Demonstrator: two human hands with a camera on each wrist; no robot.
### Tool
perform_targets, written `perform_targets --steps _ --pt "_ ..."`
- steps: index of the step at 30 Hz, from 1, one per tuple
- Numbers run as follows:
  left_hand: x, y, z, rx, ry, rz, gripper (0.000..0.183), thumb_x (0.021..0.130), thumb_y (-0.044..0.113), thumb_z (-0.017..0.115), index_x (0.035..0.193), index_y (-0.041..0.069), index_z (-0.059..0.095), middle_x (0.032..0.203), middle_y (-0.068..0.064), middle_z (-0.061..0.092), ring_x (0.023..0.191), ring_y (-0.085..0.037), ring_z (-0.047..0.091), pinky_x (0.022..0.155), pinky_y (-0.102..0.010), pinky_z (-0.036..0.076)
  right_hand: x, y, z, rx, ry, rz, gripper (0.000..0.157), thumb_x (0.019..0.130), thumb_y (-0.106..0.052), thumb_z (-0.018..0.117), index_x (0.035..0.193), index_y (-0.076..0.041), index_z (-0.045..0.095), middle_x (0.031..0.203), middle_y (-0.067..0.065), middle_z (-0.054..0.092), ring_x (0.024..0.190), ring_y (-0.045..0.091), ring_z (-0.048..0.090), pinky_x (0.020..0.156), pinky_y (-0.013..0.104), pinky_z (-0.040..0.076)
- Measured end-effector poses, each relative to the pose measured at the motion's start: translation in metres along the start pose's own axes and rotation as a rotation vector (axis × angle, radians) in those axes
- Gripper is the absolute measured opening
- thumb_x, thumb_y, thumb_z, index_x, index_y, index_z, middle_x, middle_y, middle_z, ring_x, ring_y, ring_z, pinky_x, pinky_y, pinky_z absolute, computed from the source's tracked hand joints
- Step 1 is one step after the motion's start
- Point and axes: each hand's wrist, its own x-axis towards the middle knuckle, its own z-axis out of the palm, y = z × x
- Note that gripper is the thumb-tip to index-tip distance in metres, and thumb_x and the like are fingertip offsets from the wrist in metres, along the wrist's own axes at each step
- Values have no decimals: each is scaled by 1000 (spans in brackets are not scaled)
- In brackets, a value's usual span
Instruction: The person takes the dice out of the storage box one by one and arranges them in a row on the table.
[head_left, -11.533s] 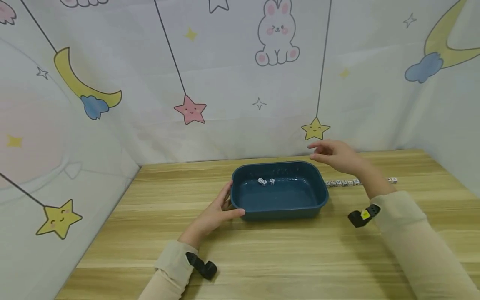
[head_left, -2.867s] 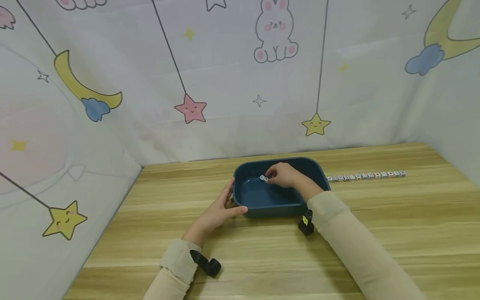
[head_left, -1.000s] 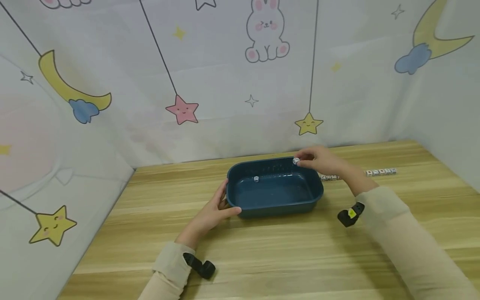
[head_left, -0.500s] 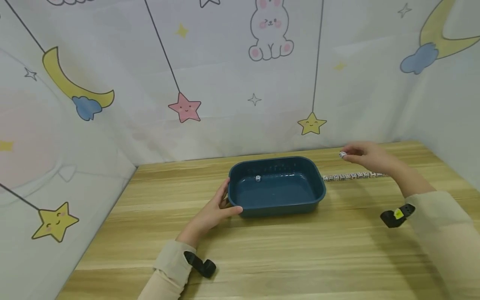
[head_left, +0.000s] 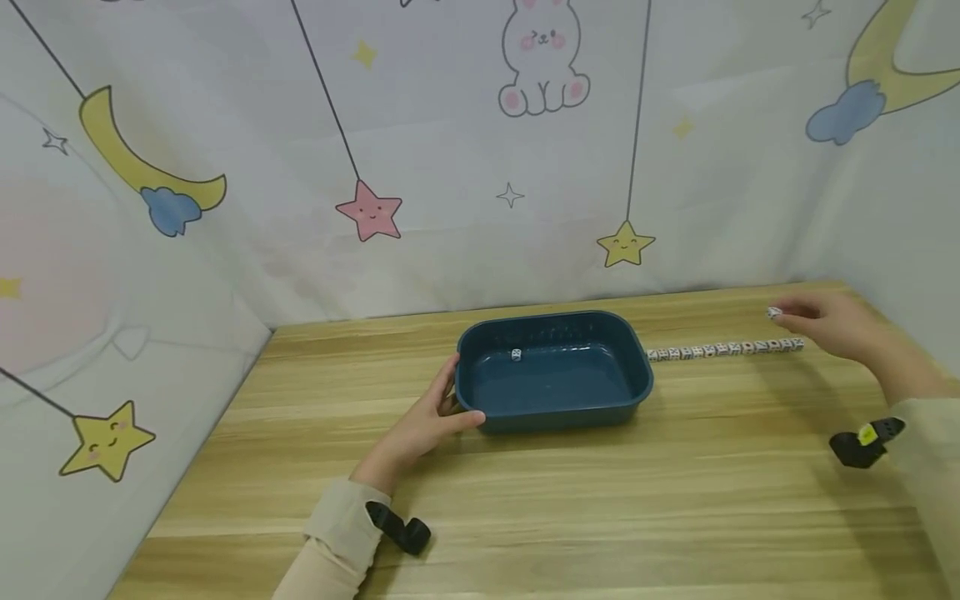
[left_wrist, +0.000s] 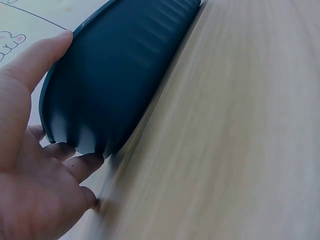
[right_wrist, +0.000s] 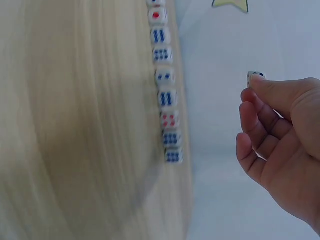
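A dark blue plastic basin [head_left: 555, 421] stands on the wooden table. My left hand [head_left: 420, 429] holds its left end, thumb at the rim and fingers against the end wall, as the left wrist view also shows. One white die [head_left: 516, 355] lies inside the basin. Between thumb and index finger, my right hand [head_left: 836, 325] pinches another die [right_wrist: 255, 77], raised above the table. Below it, a straight row of dice [head_left: 722, 350] runs rightward from the basin's right side. In the right wrist view, the row's end die [right_wrist: 173, 156] shows blue pips.
The wooden table [head_left: 600, 517] meets a pale cloth backdrop [head_left: 450, 275] printed with stars, moons and a rabbit, close behind the basin and the row. Cloth also hangs at the left and right sides. A small black camera is strapped to each wrist.
Dice in the basin have dropped from several to one. My right hand has taken a die from the basin and carried it right, to near the row's far end. My left hand stays put.
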Motion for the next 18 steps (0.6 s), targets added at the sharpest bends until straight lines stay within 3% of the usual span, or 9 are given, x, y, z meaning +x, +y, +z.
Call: perform_targets --steps 7,12,18 --pt "1 -2 -1 4 9 -3 100 89 23 72 155 33 -2 162 -2 -1 147 -25 14 114 -47 26 -7 41 2 -42 35 44 49 103 -21 46 128 21 45 112 40 55 87 45 60 72 54 50" --pt "1 -4 -2 6 5 -4 100 89 24 72 155 33 -3 162 -2 -1 147 -24 13 114 -47 26 -7 60 8 -69 41 73 50 102 -23 48 127 20 46 110 40 56 94 53 56 80 62 44" --pt "4 -4 -2 8 -6 -13 99 90 23 71 155 35 -3 162 0 -3 148 -22 10 114 -47 24 -6 69 16 -84 127 38 41 98 -16 55 118 20 53 101 38 61 95 57 54 80 63 42"
